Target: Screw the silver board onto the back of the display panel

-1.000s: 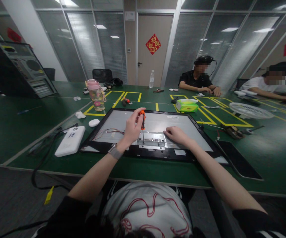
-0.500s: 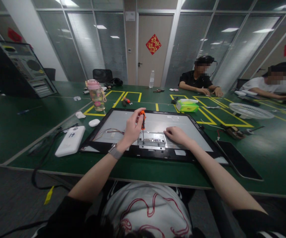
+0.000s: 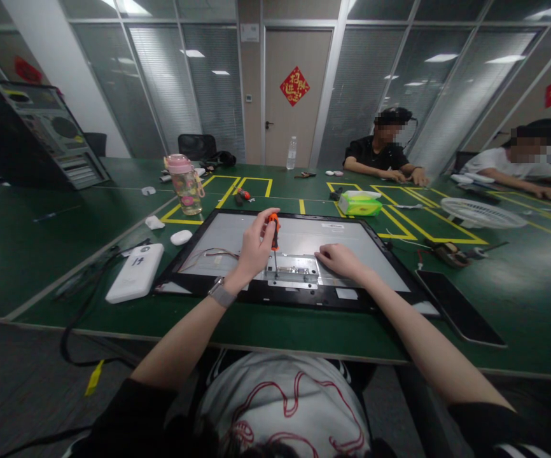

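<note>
In the head view, my left hand [image 3: 256, 245] is closed round an orange and black screwdriver [image 3: 274, 230]. The screwdriver stands upright, and its shaft reaches down to the left end of a metal bracket [image 3: 299, 262]. That bracket sits on the back of a flat display panel [image 3: 228, 229] with a black frame, lying on the table. My right hand [image 3: 340, 259] rests on the panel, fingers curled together, the tips at the bracket's right edge. Whether those fingers pinch anything is hidden. Thin wires [image 3: 221, 251] run across the panel's left part.
A white power bank [image 3: 136, 273] and a pink-lidded bottle [image 3: 184, 184] stand left of the panel. At right lie a black phone-like slab [image 3: 459, 308], a tape measure [image 3: 451, 253] and a white fan grille [image 3: 480, 213]. A green tissue pack [image 3: 360, 203] lies behind. Two people sit at the far right.
Hardly anything differs. Both hands and the screwdriver keep their places, with the screwdriver still upright on the bracket. At the far right, a person's arm has shifted slightly.
</note>
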A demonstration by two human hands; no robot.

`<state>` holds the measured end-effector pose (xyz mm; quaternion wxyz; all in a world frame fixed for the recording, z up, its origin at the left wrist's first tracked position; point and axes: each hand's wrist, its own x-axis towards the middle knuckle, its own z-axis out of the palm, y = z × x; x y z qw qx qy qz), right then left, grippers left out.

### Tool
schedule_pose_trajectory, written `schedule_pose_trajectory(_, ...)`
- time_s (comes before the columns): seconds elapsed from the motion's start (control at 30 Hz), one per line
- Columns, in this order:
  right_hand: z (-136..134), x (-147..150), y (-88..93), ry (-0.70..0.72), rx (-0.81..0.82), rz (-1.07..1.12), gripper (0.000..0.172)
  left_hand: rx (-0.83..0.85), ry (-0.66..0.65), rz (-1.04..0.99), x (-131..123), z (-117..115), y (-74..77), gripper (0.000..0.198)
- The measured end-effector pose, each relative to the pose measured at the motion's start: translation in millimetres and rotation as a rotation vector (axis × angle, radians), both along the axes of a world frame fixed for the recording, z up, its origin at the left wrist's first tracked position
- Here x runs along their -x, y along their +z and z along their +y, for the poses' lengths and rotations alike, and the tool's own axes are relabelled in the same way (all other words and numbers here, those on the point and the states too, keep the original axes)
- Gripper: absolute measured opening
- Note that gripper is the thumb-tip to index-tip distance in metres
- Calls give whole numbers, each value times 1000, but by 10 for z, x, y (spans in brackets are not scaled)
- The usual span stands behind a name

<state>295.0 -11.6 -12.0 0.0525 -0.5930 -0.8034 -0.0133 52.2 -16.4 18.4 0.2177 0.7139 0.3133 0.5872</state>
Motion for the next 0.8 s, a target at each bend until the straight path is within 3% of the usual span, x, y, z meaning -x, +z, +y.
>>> schedule_pose_trajectory(0.8,21,-7,-28,4,-8,-7,37,3,-25,-17,-1,6,-4,30)
